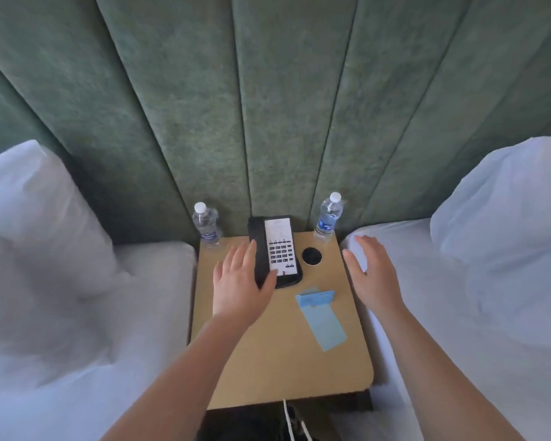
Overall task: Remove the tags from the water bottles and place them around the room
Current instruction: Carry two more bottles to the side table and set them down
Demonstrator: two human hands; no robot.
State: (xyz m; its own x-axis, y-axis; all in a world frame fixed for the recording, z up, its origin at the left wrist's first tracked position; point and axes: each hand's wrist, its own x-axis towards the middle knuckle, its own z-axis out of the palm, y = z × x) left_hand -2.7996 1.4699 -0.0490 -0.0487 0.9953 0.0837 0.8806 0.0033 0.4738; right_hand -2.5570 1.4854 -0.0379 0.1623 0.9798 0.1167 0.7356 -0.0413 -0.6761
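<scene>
Head view: two water bottles stand at the bench's (268, 361) back corners, one left (206, 225), one right (329, 218), flanking a phone (275, 249). The left hand (240, 278) and right hand (371, 275) hover spread, empty. Blue cards (320, 316) lie nearby.

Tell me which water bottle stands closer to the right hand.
The bottle at the nightstand's back right corner, beside the right hand; the other bottle stands beyond the phone.
</scene>
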